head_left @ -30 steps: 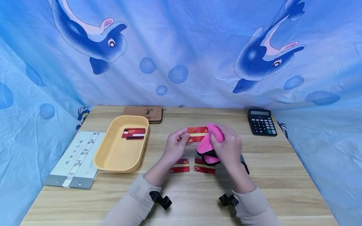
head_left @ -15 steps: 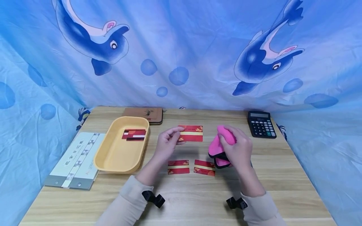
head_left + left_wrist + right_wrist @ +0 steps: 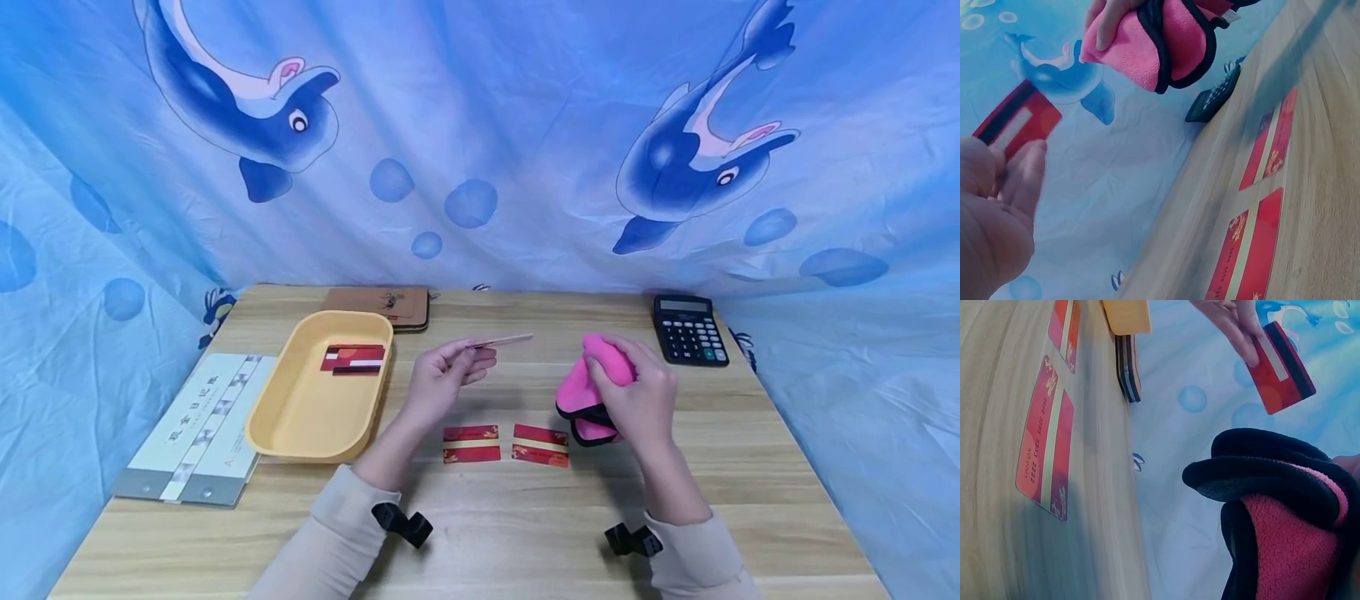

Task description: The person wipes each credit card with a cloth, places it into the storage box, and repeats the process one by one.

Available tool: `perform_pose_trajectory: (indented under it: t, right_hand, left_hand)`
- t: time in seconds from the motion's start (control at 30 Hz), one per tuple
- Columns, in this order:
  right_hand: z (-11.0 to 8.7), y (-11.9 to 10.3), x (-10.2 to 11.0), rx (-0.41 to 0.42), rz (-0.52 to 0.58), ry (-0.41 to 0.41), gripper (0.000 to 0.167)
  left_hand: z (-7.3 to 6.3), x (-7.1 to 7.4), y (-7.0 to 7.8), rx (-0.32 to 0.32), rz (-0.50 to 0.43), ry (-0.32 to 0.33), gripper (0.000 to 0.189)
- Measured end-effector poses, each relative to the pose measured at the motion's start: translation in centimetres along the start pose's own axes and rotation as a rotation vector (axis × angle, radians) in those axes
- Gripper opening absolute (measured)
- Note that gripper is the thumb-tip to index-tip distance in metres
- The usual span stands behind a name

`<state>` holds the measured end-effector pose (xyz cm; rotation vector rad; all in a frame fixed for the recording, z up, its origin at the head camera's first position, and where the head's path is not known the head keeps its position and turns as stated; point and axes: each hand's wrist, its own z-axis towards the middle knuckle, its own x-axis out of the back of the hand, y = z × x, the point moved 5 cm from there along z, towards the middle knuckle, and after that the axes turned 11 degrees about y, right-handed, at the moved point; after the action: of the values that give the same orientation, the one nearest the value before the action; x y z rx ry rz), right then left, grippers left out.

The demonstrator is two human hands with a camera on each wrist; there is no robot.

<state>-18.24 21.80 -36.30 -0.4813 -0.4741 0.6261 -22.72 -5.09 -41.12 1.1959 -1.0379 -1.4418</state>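
With our left hand (image 3: 438, 379), we are pinching a thin, red, rectangular plastic card (image 3: 501, 341) by one end between thumb and fingers, and we are holding it above the pale wood-grain table (image 3: 525, 542). In the head view we are seeing this card nearly edge-on; in both wrist views we are seeing a face with a black stripe and a white strip. With our right hand (image 3: 643, 396), we are gripping a folded, pink, fleecy cloth with black edging (image 3: 576, 392), to the right of the raised card and apart from it. Nearer to us, two red cards with cream centre bands are lying flat, side by side with a gap: the left card (image 3: 471, 445) and the slightly angled right card (image 3: 540, 445). On our left, a yellow, rounded, rectangular tray (image 3: 300, 425) is holding overlapping red cards with black stripes (image 3: 356, 359). Beside it, a pale, grey-ended book (image 3: 195, 425) is lying; behind it, a brown notebook (image 3: 416, 307). At far right, a black calculator (image 3: 690, 330) is resting.
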Motion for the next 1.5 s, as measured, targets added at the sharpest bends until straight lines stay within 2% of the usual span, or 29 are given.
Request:
perform_pose_trajectory:
  t: [0.37,0.63,0.8,0.97,1.03,1.13,1.23,1.33,1.4,1.5]
  right_hand:
    - [0.1,-0.6,-0.4,0.02,0.024,0.003,0.033]
    - [-0.1,-2.3,-1.9,0.069,0.082,-0.03,0.035]
    - [-0.2,-3.4,-3.5,0.096,0.087,-0.082,0.034]
    - [-0.6,-3.6,-4.7,0.1,0.01,-0.08,0.033]
    - [-0.9,-3.8,-5.1,0.106,-0.005,-0.076,0.033]
    - [-1.3,-5.0,-5.9,0.128,0.021,-0.089,0.03]
    - [-1.8,-6.6,-6.4,0.174,0.063,-0.102,0.028]
    - [-2.1,-7.7,-6.6,0.216,0.072,-0.103,0.029]
    - [-2.0,-7.7,-6.5,0.225,0.058,-0.097,0.03]
    - [-1.4,-6.5,-6.1,0.187,0.024,-0.077,0.031]
  left_hand:
    - [0.4,0.4,-1.1,0.128,-0.053,0.104,0.029]
    - [0.3,-0.5,-0.9,0.144,-0.009,0.169,0.027]
    - [-0.2,-1.6,-1.0,0.121,0.008,0.112,0.028]
    - [-0.7,-2.6,-1.2,0.113,0.016,0.039,0.03]
    - [-0.8,-2.9,-1.2,0.097,0.035,0.011,0.029]
    - [-0.7,-3.3,-1.1,0.037,0.089,-0.024,0.029]
    - [-0.7,-3.3,-1.0,-0.005,0.167,-0.026,0.028]
    - [-0.7,-2.9,-0.9,-0.019,0.207,-0.012,0.029]
    - [-0.6,-2.7,-0.7,-0.015,0.185,-0.004,0.027]
    - [-0.4,-2.2,-0.4,0.001,0.11,0.011,0.025]
